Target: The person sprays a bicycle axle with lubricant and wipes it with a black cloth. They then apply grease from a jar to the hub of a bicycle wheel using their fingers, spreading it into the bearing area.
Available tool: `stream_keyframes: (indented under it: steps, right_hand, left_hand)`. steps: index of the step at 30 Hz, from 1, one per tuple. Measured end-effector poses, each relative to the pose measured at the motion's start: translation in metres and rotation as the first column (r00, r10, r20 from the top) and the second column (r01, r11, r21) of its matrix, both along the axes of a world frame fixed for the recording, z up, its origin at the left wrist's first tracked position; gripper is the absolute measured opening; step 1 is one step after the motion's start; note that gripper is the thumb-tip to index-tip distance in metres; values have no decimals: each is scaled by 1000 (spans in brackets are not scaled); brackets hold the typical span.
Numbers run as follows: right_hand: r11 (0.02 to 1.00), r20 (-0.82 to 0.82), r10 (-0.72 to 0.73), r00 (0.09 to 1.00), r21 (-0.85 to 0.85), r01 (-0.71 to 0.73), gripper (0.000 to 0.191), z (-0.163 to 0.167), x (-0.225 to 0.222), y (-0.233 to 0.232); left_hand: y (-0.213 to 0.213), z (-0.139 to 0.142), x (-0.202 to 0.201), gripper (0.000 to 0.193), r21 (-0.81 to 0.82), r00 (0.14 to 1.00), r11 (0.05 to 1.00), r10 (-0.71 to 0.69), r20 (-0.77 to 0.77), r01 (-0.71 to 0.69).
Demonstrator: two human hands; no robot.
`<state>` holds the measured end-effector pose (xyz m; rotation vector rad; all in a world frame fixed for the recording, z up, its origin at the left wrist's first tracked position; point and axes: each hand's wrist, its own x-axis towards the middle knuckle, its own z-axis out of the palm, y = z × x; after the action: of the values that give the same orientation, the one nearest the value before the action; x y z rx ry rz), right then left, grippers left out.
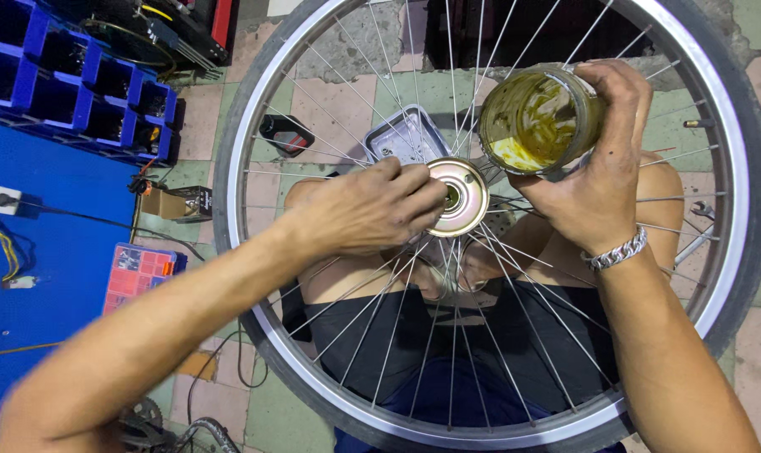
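Tiled floor in green and pink under everything, blue parts crate (78, 84) and a small red organiser box (137, 273) well off to the outside of my left hand. Bicycle wheel (498, 394) lies flat across my lap, rim (716, 277) circling both hands, spokes (397, 323) fanning out beneath them.

Left hand (372, 210) sits on the hub (460, 197) at the wheel's centre, fingertips pinched together at the bore. Looks like it's pressing grease in; I can't see what, if anything, sits between the fingers.

Right hand (602, 180) is clamped around a glass jar (540, 117), tilted so its mouth faces me, just above and beside the hub. Yellow-green grease smeared inside, thickest at the lower lip. Metal bracelet (619, 250) on that wrist.

My read on doing this well:
- keep the jar tilted close so each dab travels a short way
- work grease evenly round the bore, not in one lump
- keep greasy fingers off rim and spokes
- hold the wheel steady on the knees so the hub stays level

Grey tray (401, 138) shows through the spokes beyond my left hand.
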<state>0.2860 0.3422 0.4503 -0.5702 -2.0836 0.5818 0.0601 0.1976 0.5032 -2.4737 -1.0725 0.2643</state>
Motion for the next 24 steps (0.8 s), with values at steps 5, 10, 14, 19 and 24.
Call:
stream_keyframes:
  steps: [5, 10, 14, 19, 24]
  right_hand:
    - [1000, -8, 11, 1000, 11, -11, 86, 5, -3, -1]
    - [1000, 0, 4, 1000, 27, -4, 90, 5, -2, 1]
    - [1000, -3, 6, 1000, -26, -6, 88, 2, -1, 3]
    - [1000, -12, 24, 1000, -7, -24, 92, -1, -2, 1]
    - [999, -13, 43, 999, 27, -43, 100, -1, -3, -2]
  left_hand:
    - [16, 14, -2, 32, -99, 930, 973, -230, -285, 210]
    - [19, 28, -14, 16, -226, 905, 953, -270, -329, 202]
    - [4, 29, -24, 36, -144, 958, 987, 112, 265, -75]
    - [-24, 5, 4, 37, -533, 49, 833, 544, 837, -145]
    - [-36, -3, 24, 42, -435, -709, 698, 684, 170, 569]
